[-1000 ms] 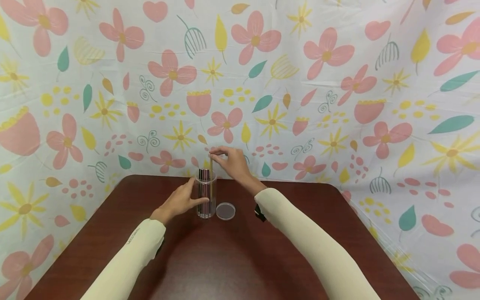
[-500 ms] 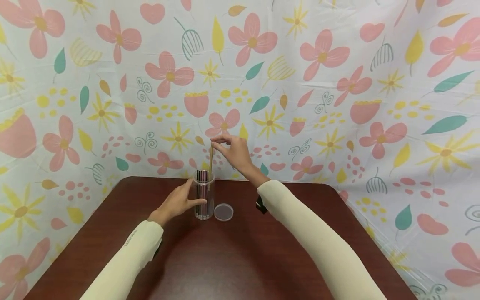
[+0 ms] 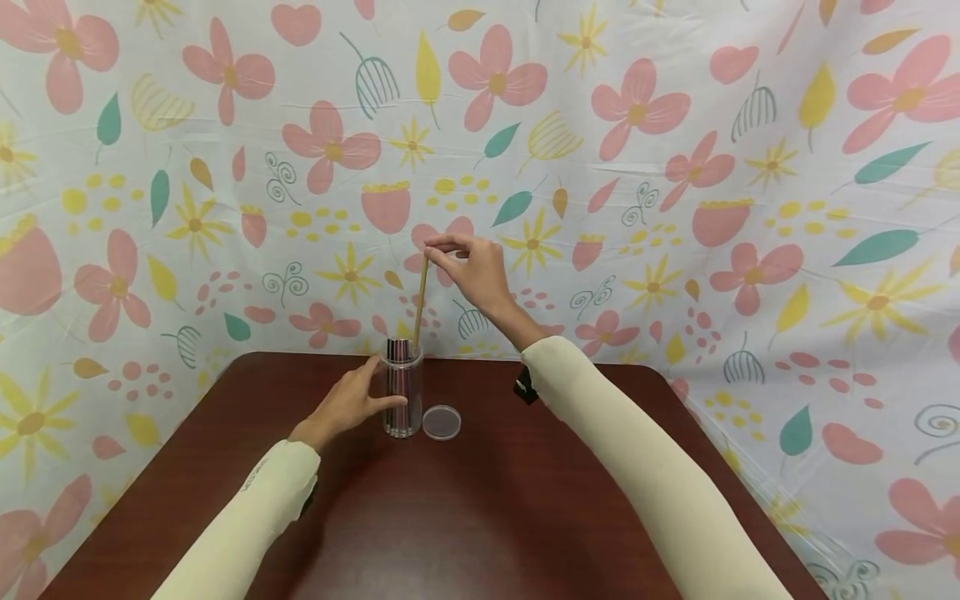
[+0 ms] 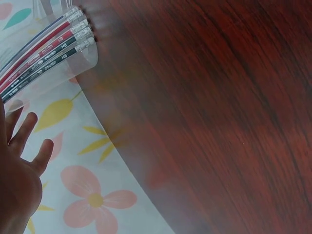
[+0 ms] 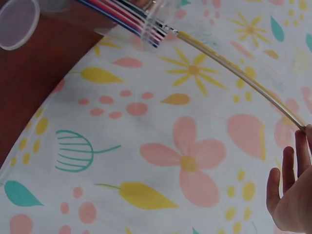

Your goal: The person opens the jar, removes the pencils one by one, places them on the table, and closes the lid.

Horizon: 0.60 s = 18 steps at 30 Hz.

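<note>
A clear cylindrical jar [image 3: 415,404] stands upright near the table's far edge. Inside it is a bundle of dark and red pencils [image 3: 399,385], their eraser ends down at the bottom in the left wrist view [image 4: 46,51]. My left hand [image 3: 345,410] holds the jar from the left, thumb across the front and fingers behind. Above the mouth, my right hand [image 3: 477,273] pinches the upper end of a gold pencil [image 3: 421,302]. That pencil leans slightly, its lower eraser end at the jar's rim in the right wrist view [image 5: 239,74].
A round clear lid [image 3: 442,423] lies flat on the table just right of the jar. The dark brown wooden table [image 3: 480,517] meets a floral cloth backdrop [image 3: 645,200] behind it.
My right hand has risen, drawing the gold pencil upward from deep inside the jar until its lower end is at the rim. The left hand stays on the jar.
</note>
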Available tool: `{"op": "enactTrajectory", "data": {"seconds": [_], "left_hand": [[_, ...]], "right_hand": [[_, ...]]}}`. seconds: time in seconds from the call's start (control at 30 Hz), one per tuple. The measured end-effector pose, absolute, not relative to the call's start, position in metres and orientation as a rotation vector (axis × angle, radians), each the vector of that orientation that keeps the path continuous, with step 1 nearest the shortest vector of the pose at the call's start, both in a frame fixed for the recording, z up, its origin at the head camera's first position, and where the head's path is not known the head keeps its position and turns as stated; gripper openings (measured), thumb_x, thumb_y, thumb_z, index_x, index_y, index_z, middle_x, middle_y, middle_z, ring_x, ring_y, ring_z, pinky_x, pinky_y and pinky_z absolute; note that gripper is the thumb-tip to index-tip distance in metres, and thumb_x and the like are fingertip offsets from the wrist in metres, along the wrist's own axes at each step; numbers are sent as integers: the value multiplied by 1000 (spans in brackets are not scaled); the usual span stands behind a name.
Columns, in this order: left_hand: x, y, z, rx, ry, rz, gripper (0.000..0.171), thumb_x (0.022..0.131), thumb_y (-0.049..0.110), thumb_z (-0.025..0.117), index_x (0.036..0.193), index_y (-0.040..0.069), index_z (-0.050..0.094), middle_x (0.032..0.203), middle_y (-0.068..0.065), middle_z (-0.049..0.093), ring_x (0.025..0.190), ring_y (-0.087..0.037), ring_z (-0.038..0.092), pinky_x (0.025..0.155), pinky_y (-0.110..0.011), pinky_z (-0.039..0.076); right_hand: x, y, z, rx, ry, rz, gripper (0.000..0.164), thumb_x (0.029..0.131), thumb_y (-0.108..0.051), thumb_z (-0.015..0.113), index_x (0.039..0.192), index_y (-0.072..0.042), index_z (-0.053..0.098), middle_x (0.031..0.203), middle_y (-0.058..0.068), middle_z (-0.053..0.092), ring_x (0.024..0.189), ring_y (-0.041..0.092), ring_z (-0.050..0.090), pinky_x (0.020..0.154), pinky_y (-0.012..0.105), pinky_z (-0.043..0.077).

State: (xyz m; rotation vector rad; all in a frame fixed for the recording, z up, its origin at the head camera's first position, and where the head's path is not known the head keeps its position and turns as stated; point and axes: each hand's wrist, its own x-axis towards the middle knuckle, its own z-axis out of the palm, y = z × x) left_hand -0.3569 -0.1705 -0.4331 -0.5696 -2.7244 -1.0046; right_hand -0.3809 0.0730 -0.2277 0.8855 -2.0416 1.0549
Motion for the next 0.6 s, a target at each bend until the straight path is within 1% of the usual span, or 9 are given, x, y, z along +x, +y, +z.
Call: {"op": "enactTrajectory", "data": {"seconds": [0.27,0.5,0.6], "left_hand": [[-356,-171,-431,-566,-2714,-1013,101,86,53,82,161,7,32,151,-26,52,138,-42,52,107,-60,47],[-356,-170,-432,-565,-2708,-1016,98,87,47,84,161,9,33,150,-23,54,137,-42,52,107,-61,46],[-356,-170,-431,-559,-2713,-1005,98,86,49,83,161,9,35,150,-22,54,137,-41,53,108,-60,46]], "right_hand": [[-382,85,-219,824,-2050,1063,20,96,-21,78,112,-9,81,102,7,80,97,20,74,94,44,57],[-386,102,-228,782,-2125,1023,21,97,-21,77,113,-8,81,105,8,79,97,20,75,90,35,59],[-387,110,-236,759,-2179,1049,21,97,-21,77,112,-8,81,104,9,79,96,21,75,89,35,59]]}}
